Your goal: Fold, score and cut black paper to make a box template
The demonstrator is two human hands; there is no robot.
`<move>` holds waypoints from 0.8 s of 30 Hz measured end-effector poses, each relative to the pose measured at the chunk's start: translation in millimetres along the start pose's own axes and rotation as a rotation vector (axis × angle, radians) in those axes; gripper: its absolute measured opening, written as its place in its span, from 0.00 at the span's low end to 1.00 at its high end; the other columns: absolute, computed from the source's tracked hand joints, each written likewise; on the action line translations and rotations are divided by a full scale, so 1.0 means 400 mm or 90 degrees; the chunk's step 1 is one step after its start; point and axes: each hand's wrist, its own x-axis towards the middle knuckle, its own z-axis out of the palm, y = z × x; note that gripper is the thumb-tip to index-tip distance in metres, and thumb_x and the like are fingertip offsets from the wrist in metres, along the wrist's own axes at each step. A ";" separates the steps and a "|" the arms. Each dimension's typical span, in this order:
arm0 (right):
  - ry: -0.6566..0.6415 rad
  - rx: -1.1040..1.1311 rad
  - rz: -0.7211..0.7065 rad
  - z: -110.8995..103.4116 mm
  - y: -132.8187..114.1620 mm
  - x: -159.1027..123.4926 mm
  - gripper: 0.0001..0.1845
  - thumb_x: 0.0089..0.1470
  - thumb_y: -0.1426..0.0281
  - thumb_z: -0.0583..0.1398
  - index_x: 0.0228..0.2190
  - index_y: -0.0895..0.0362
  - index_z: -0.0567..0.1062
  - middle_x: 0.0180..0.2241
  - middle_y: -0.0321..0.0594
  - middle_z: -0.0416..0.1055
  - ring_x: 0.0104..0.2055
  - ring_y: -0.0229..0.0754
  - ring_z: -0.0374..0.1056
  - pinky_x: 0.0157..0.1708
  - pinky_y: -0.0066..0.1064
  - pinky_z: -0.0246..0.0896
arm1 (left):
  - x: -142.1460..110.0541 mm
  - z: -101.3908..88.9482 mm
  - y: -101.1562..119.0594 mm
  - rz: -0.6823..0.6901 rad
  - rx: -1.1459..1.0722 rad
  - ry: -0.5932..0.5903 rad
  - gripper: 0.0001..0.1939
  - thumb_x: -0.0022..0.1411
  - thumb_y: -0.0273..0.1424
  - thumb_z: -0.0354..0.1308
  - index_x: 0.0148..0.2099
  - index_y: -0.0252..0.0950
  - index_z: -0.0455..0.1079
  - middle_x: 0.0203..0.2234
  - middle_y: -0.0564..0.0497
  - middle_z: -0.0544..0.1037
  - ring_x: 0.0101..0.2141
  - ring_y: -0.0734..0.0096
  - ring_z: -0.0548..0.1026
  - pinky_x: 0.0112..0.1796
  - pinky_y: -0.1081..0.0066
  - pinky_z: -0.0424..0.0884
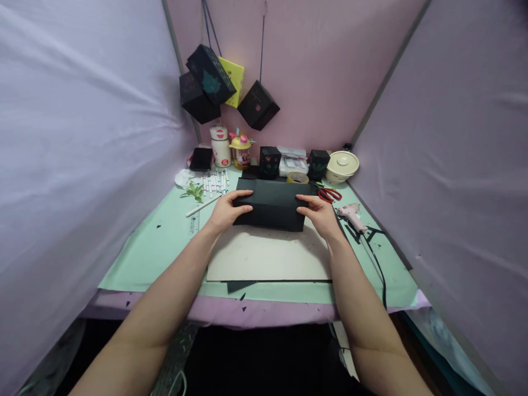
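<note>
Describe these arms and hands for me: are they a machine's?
No, a person's. The left hand and right hand wear no gloves, and no watch or bracelet shows. The forearms are bare too, with no sleeves, cables or markings visible.

Holding a folded black card (270, 212) near one end with the left hand (225, 212) and near the other with the right hand (322, 217), above a white board (268, 258) on a green surface (152, 258). Having red scissors (330, 194) and a glue gun (352, 216) to the right, markers (213, 182) and leaves (194, 192) to the left.
</note>
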 end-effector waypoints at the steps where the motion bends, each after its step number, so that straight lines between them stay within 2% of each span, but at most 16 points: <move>1: 0.003 0.019 0.004 0.002 -0.001 -0.001 0.18 0.40 0.69 0.70 0.38 0.51 0.82 0.34 0.35 0.79 0.40 0.45 0.71 0.46 0.43 0.67 | 0.000 0.002 -0.002 0.006 0.000 0.004 0.27 0.43 0.32 0.71 0.49 0.38 0.78 0.47 0.46 0.78 0.49 0.56 0.74 0.51 0.60 0.69; 5: -0.037 0.082 -0.005 0.013 -0.012 -0.008 0.26 0.40 0.69 0.71 0.45 0.48 0.80 0.45 0.36 0.78 0.49 0.46 0.71 0.53 0.42 0.64 | -0.003 0.011 -0.006 0.041 0.011 0.036 0.26 0.45 0.32 0.70 0.50 0.40 0.77 0.49 0.47 0.78 0.52 0.56 0.72 0.55 0.59 0.66; 8: -0.049 0.048 -0.032 0.019 -0.017 -0.013 0.29 0.40 0.71 0.71 0.47 0.48 0.79 0.49 0.36 0.76 0.53 0.47 0.69 0.57 0.43 0.61 | -0.007 0.015 -0.006 0.071 0.046 0.058 0.23 0.48 0.33 0.69 0.49 0.41 0.78 0.47 0.48 0.79 0.51 0.57 0.73 0.56 0.59 0.65; 12: -0.022 -0.021 -0.070 0.022 -0.011 -0.012 0.28 0.43 0.73 0.69 0.48 0.48 0.78 0.51 0.36 0.75 0.55 0.47 0.68 0.59 0.43 0.57 | -0.011 0.014 0.001 0.086 0.109 0.043 0.24 0.48 0.33 0.69 0.51 0.40 0.77 0.47 0.48 0.79 0.50 0.56 0.74 0.54 0.59 0.66; 19: 0.033 -0.114 -0.100 0.024 -0.003 -0.015 0.23 0.44 0.70 0.69 0.45 0.48 0.80 0.47 0.37 0.77 0.50 0.47 0.69 0.56 0.43 0.59 | -0.011 0.007 0.011 0.108 0.234 0.060 0.24 0.49 0.33 0.68 0.51 0.41 0.77 0.41 0.48 0.80 0.44 0.58 0.74 0.49 0.62 0.68; 24: 0.044 -0.187 -0.168 0.027 -0.014 -0.020 0.14 0.48 0.68 0.67 0.40 0.46 0.82 0.36 0.37 0.74 0.42 0.45 0.68 0.48 0.41 0.62 | -0.016 0.012 0.009 0.158 0.300 0.092 0.17 0.52 0.33 0.67 0.47 0.43 0.80 0.32 0.51 0.76 0.36 0.63 0.72 0.45 0.62 0.68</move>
